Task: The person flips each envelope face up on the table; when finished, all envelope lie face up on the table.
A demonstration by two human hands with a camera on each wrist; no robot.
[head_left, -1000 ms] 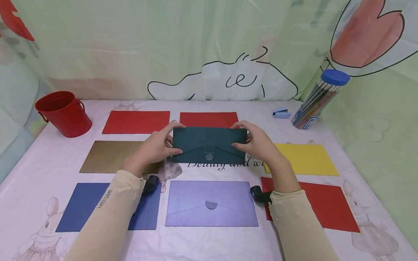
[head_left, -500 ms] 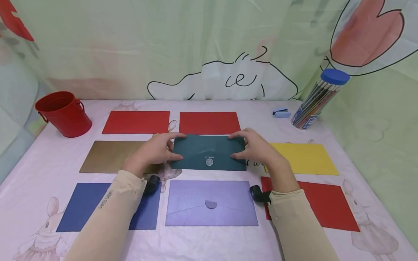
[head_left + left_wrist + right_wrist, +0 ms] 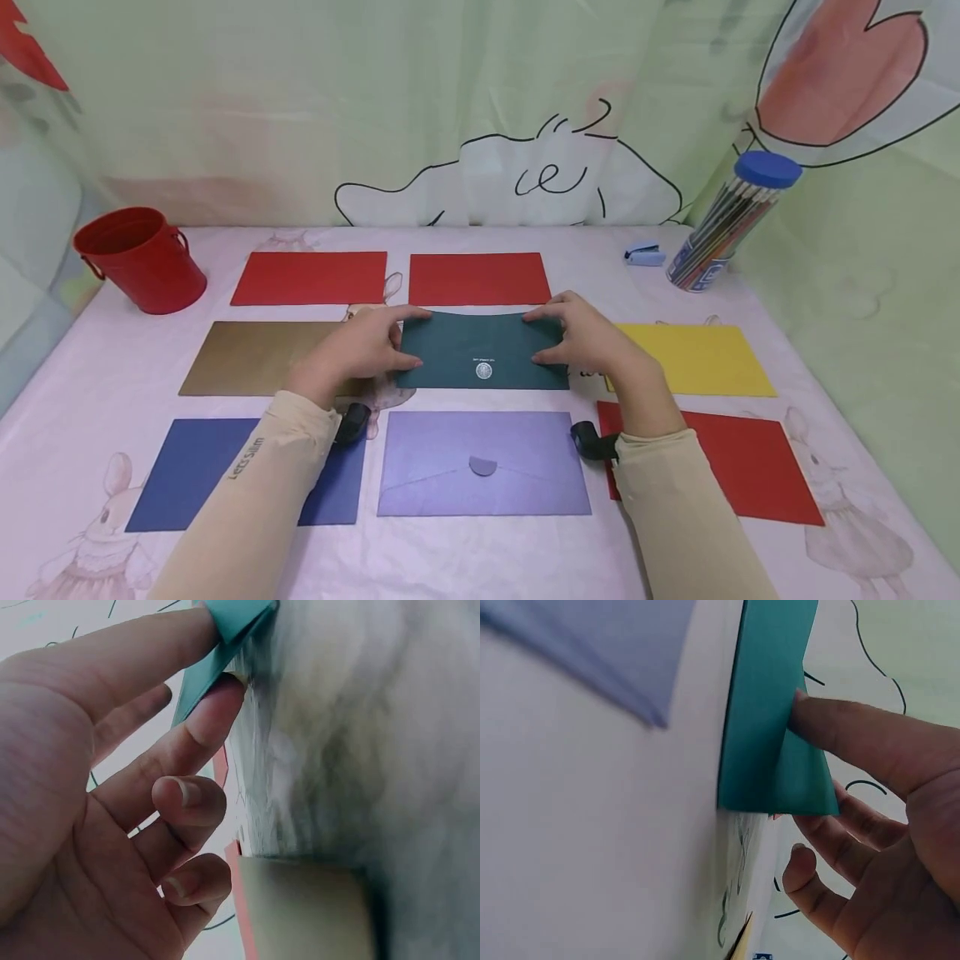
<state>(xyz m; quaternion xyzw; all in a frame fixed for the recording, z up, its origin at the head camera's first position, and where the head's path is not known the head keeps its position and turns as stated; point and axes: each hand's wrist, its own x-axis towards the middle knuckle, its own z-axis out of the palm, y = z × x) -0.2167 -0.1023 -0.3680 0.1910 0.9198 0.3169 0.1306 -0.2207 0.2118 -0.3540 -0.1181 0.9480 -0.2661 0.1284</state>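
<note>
A dark green envelope point(image 3: 483, 346) with a small white round print is between my hands at the middle of the table. My left hand point(image 3: 360, 346) pinches its left end, thumb on the near face and fingers at the back edge. Likewise, my right hand point(image 3: 581, 337) pinches the right end between thumb and fingers. In the right wrist view the envelope point(image 3: 757, 727) stands out bent under the thumb, its lower long edge close over the white cloth. The left wrist view shows the green corner point(image 3: 232, 619) at the thumb tip, the other fingers loosely bent.
A lilac envelope point(image 3: 483, 492) lies nearest me. Blue point(image 3: 330, 496), gold point(image 3: 247, 358), yellow point(image 3: 697, 358) and several red envelopes point(image 3: 480, 279) lie around. A red bucket point(image 3: 153, 267), a blue stapler point(image 3: 645, 254) and a jar of pencils point(image 3: 723, 233) stand behind.
Both hands have brought the green envelope down and toward me, uncovering more of the red envelope behind it. Its V-shaped flap line no longer shows, and its upper edge now bows.
</note>
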